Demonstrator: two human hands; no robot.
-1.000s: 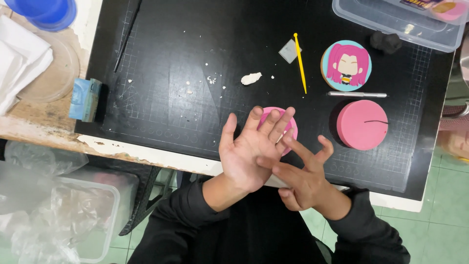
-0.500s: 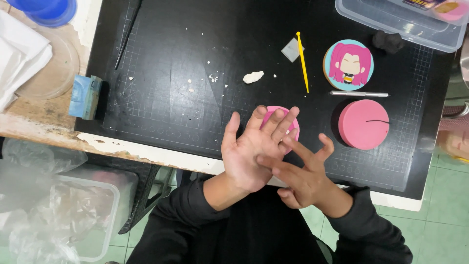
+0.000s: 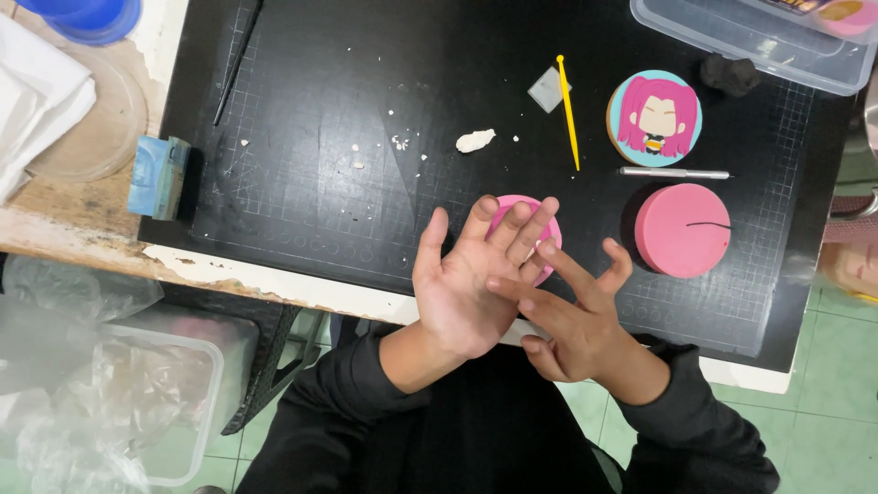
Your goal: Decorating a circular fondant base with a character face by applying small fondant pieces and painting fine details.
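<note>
Left hand (image 3: 466, 293): your palm is turned up and the fingers are spread flat over the near edge of the black cutting mat (image 3: 302, 110); it grips nothing that shows, and its fingertips cover part of the small pink disc (image 3: 512, 207) lying on the mat.
Small pink disc: it sits near the mat's front edge, mostly hidden behind your fingers, so you cannot tell whether the fingertips press on it or only hang above it.
Right hand (image 3: 576, 320): its fingers are loosely open and the forefinger lies across the left palm, as if rubbing something small there; whether a bit of clay is caught between them cannot be told.
How it handles: judged by its look, the disc is soft modelling clay, light and easily dented; take it by the rim with flat fingertips, not by pinching the face.
White clay scrap (image 3: 476, 140): mid-mat, beyond your hands, with crumbs scattered to its left.
Yellow modelling tool (image 3: 569, 110): lies pointing away from you, right of the scrap.
Character disc (image 3: 655, 117): pale blue with a pink-haired figure, toward the mat's far right; the surface detail looks fragile.
Large pink disc (image 3: 682, 229): near the mat's right edge, a dark line on top.
</note>
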